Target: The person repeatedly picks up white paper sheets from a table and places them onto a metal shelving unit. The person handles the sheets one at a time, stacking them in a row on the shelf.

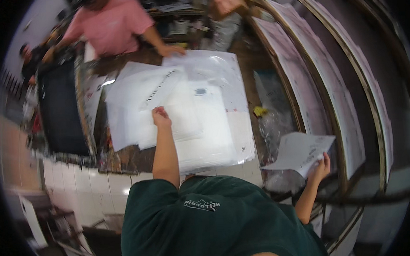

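Note:
Over the pile of white sheets, my left hand has its fingers curled closed at the lower edge of a pale sheet with a slanting row of dark marks. The hand is a little blurred. Out to the right, my right hand grips the corner of another printed white sheet, which bends and hangs beside the racks. Beneath the loose pile lies a larger pale sheet or board with a small grey-blue patch near it.
Across the table a person in a pink shirt rests a hand at the pile's far edge. A dark framed screen stands left. Wooden racks holding sheets rise at right. Clear plastic lies by the table's right side.

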`<move>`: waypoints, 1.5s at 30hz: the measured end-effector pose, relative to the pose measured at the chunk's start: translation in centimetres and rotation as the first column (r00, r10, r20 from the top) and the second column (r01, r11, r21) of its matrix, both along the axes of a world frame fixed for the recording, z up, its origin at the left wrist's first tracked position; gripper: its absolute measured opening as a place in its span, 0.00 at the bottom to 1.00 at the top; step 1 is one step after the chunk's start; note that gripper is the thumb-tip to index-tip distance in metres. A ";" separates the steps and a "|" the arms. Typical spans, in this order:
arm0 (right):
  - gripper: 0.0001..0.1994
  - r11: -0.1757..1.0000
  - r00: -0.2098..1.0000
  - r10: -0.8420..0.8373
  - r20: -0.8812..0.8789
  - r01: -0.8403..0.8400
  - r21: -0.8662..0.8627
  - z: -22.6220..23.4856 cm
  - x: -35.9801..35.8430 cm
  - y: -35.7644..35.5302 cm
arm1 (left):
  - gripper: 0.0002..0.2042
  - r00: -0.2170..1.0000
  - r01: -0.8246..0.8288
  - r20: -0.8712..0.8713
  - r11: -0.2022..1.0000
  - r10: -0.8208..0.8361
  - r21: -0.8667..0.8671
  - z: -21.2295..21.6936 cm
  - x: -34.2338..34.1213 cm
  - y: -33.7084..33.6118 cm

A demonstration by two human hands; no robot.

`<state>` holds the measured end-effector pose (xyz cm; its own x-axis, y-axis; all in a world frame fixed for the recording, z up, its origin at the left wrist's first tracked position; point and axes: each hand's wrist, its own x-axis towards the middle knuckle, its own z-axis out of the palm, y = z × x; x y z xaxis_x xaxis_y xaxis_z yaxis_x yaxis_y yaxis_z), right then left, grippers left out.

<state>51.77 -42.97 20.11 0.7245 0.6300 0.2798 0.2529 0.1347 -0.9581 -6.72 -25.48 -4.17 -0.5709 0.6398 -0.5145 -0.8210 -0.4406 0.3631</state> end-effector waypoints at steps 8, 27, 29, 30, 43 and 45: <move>0.19 0.939 0.994 -0.096 -0.055 0.072 -0.336 -4.2 -2.2 -4.4 | 0.10 0.755 0.411 -0.454 0.881 -0.473 -0.235 15.8 15.6 -0.4; 0.18 0.321 0.386 -0.807 0.446 0.922 -0.216 -12.4 4.8 -62.4 | 0.20 -0.247 0.955 -0.747 -0.288 -0.617 -0.078 15.5 41.7 -20.1; 0.19 0.189 0.187 -0.783 0.594 0.980 -0.059 -14.3 6.5 -68.2 | 0.20 -0.310 0.929 -0.687 -0.365 -0.657 -0.070 15.4 43.1 -21.6; 0.19 -0.017 0.081 -0.427 0.901 0.995 -0.098 -14.5 7.0 -69.0 | 0.20 -0.352 0.913 -0.653 -0.400 -0.670 -0.082 15.5 43.8 -22.2; 0.16 -0.267 0.293 -0.437 0.850 0.860 -0.434 -15.8 8.2 -72.1 | 0.40 -0.673 0.733 -0.616 -0.482 -0.410 -0.480 18.1 46.8 -23.9; 0.16 -0.254 0.268 -0.464 0.845 0.873 -0.416 -16.3 8.2 -73.4 | 0.41 -0.702 0.705 -0.595 -0.502 -0.391 -0.502 18.7 47.3 -24.0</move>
<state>59.96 -116.38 3.81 0.8579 -0.2585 0.4439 -0.2053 -0.9647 -0.1651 40.53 -49.46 14.54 0.9044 0.2990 -0.3044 0.2289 0.2620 0.9375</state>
